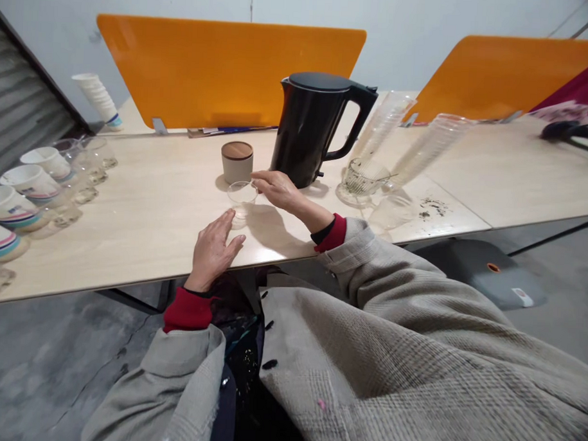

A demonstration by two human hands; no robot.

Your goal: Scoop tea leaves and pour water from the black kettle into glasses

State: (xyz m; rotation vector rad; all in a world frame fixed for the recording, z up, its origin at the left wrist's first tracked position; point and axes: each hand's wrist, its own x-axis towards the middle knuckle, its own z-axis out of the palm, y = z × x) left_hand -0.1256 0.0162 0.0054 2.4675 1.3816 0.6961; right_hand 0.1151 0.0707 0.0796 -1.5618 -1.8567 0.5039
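On my feed now, the clear cup [241,204] stands on the surface [144,228], just before the lidded canister [237,166]! My right hand [281,191] is at the cup's rim, grip clamped or not, I can't tell; my left hand [214,246] sits by its lower side, thumb and fingers apart.

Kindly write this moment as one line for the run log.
left hand: open, beside clear cup | right hand: fingers at cup's rim | canister: behind cup, lidded | kettle: upright, lid closed

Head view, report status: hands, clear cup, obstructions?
Left hand beside clear cup, right hand at its rim, contact unclear. Clear cup upright on table. Lidded canister close behind; kettle behind right hand.
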